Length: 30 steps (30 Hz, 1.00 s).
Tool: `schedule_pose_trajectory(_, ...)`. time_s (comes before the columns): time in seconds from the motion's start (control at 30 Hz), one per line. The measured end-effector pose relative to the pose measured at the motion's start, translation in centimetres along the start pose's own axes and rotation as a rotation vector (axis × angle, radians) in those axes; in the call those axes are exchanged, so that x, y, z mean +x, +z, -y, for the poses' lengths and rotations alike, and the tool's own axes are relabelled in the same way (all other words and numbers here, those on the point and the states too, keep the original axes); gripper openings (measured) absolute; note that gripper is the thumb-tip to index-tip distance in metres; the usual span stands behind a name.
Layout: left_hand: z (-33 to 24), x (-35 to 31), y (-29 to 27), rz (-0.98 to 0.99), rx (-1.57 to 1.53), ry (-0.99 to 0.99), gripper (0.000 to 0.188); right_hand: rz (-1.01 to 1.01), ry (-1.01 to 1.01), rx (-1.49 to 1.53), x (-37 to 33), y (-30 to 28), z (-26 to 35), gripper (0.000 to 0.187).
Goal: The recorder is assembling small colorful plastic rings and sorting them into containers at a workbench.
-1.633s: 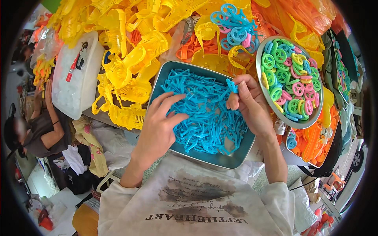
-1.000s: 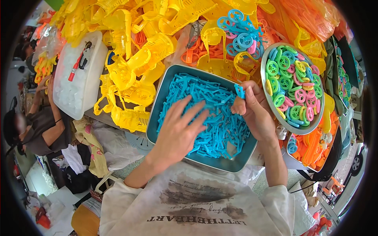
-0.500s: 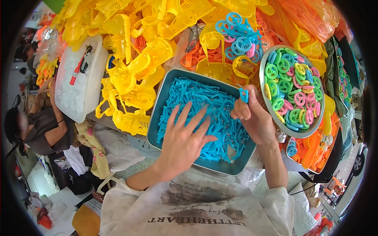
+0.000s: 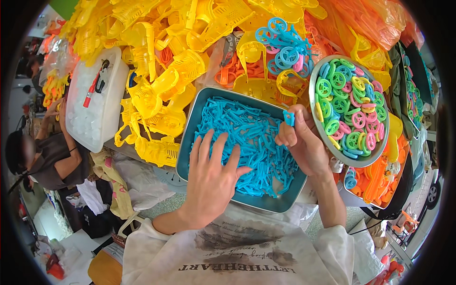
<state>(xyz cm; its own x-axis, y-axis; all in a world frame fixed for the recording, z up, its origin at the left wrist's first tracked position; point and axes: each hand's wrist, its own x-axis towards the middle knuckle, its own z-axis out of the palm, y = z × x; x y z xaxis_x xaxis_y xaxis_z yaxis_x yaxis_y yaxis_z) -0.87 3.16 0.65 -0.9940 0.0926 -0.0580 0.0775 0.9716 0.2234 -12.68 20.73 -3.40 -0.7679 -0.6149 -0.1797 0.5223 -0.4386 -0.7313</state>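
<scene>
A dark teal metal tray (image 4: 289, 203) in front of me holds a heap of thin blue plastic parts (image 4: 249, 142). My left hand (image 4: 211, 178) lies over the left side of this heap, its fingers spread and holding nothing. Above the tray's right edge, my right hand (image 4: 306, 140) pinches a small blue plastic piece (image 4: 289, 118) between thumb and forefinger. Its other fingers are curled. Close by on the right is a round metal bowl (image 4: 317, 128), full of small spoked plastic wheels (image 4: 351, 107) in green, pink, yellow and blue.
Yellow plastic shells (image 4: 178, 71) are piled beyond the tray. A cluster of blue wheeled parts (image 4: 287, 50) lies behind it. At left is a white tub (image 4: 78, 111) with cutters (image 4: 101, 78) on top. Orange parts (image 4: 373, 183) fill a container at right. Another person (image 4: 54, 159) works at far left.
My left hand has shifted a little left and down across the blue parts. My right hand still pinches the small blue piece, almost unmoved. The whole view has shifted slightly.
</scene>
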Motion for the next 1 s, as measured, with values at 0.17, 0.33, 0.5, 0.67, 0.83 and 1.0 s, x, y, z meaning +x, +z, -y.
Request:
schedule_pose_trajectory(0.17,0.0,2.7,2.0,-0.055,-0.136,0.126,0.049,-0.029,-0.032,-0.082,0.1,0.4,0.0,0.023)
schedule_pose_trajectory(0.33,0.2,1.4,0.7,0.042,-0.069,0.114,0.046,-0.018,0.002,-0.047,0.1,0.2,0.1,0.022)
schedule_pose_trajectory(0.5,1.0,3.3,1.2,-0.104,-0.364,0.015,0.03,-0.023,-0.013,-0.058,0.1,0.2,0.1,0.022)
schedule_pose_trajectory(0.67,1.5,6.8,3.3,-0.18,-0.243,0.067,0.022,-0.07,-0.065,-0.329,0.3,0.0,-0.6,0.02)
schedule_pose_trajectory(0.83,0.7,6.9,4.0,-0.21,-0.235,0.006,0.016,-0.034,-0.127,-0.33,-0.4,0.9,-1.0,0.018)
schedule_pose_trajectory(1.0,0.4,6.9,4.2,-0.196,-0.113,0.036,0.016,-0.005,-0.178,-0.436,-0.6,1.3,-0.9,0.017)
